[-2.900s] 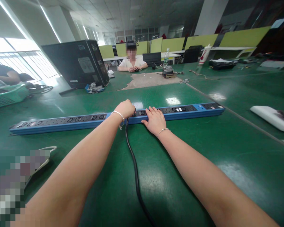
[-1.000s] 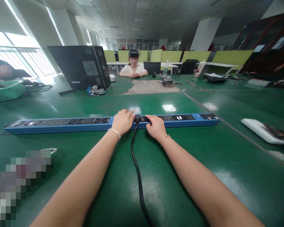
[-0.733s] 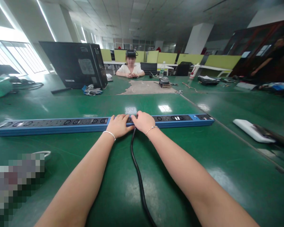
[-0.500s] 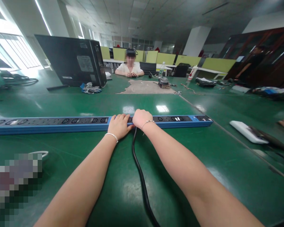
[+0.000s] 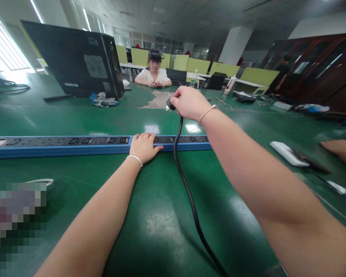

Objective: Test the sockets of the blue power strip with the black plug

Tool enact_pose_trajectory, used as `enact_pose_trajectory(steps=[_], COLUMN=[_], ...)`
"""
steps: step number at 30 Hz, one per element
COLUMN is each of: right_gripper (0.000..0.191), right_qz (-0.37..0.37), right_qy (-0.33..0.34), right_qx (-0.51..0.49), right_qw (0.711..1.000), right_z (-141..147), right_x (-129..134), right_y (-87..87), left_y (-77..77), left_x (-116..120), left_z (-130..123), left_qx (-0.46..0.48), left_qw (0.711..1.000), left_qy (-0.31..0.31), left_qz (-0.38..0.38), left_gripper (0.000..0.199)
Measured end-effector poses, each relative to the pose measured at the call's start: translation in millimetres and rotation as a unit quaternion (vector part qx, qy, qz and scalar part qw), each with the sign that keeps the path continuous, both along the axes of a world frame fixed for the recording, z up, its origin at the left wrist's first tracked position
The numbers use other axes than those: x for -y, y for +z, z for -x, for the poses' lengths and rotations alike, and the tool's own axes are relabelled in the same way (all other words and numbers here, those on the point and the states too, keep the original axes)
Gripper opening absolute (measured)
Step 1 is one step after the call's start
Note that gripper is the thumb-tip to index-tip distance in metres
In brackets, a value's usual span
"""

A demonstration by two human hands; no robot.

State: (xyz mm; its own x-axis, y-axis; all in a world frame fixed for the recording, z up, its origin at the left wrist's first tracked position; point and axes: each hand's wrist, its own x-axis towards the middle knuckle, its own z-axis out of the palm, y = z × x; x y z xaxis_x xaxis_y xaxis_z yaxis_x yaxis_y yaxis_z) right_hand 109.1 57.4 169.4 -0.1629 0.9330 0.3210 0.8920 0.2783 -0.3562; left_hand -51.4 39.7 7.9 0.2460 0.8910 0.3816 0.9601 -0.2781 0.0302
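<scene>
A long blue power strip (image 5: 60, 151) with black sockets lies across the green table. My left hand (image 5: 144, 147) rests on it near the middle, fingers spread over its top and thumb stretched to the right. Above the strip, my right hand (image 5: 192, 102) pinches a black power plug (image 5: 170, 104) whose metal prongs point down and left. From the plug a thick black cable (image 5: 187, 184) hangs in front of the strip and runs along the table toward me. My right forearm covers the strip's right end.
A black computer case (image 5: 72, 61) stands at the back left, with work gloves (image 5: 103, 100) beside it. A person (image 5: 153, 77) sits across the table. At the right are a white object (image 5: 288, 154) and another person's hand (image 5: 338, 148). A pixelated item (image 5: 17, 211) lies front left.
My right hand has lifted off the strip with the plug, which now shows clear of the sockets. My left hand stays on the strip. The view has shifted slightly.
</scene>
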Motion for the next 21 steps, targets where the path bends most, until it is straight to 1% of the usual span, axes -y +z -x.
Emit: enact_pose_trajectory(steps=[1,2,4,6,8,10,12,14,17,21], right_gripper=[0.029,0.028,0.029,0.027,0.026,0.024,0.026,0.029,0.032,0.031], right_qz=[0.023,0.044,0.082,0.102,0.11,0.102,0.089,0.085,0.091,0.098], right_qy=[-0.002,-0.019,-0.08,-0.137,-0.151,-0.149,-0.145,-0.144,-0.147,-0.146], right_qx=[-0.032,-0.065,-0.099,-0.07,-0.013,0.048,0.086,0.109,0.14,0.185], right_qw=[0.999,0.997,0.988,0.983,0.982,0.982,0.982,0.98,0.975,0.967], right_z=[-14,-29,-64,-98,-126,-144,-151,-150,-141,-131], right_x=[-2,-3,-3,0,3,4,3,1,-1,-4], right_y=[2.4,0.4,-14.1,-36.4,-59.3,-78.0,-90.7,-97.5,-99.0,-94.4], left_y=[0.1,0.1,0.0,0.0,-0.1,0.0,0.0,0.2,0.4,0.2], left_x=[0,0,-1,-1,-1,-1,0,0,1,1], left_z=[0,0,0,0,0,0,0,0,0,0], left_qx=[0.0,0.0,0.0,0.002,0.007,0.012,0.016,0.017,0.014,0.013], left_qw=[1.0,1.0,1.0,1.0,1.0,1.0,1.0,1.0,1.0,1.0], left_qy=[0.001,0.0,-0.002,-0.001,0.001,0.001,0.002,0.005,0.008,0.005], left_qz=[0.001,0.003,0.006,0.009,0.009,0.007,0.007,0.009,0.01,0.003], left_gripper=[0.063,0.064,0.065,0.065,0.064,0.065,0.065,0.065,0.065,0.065])
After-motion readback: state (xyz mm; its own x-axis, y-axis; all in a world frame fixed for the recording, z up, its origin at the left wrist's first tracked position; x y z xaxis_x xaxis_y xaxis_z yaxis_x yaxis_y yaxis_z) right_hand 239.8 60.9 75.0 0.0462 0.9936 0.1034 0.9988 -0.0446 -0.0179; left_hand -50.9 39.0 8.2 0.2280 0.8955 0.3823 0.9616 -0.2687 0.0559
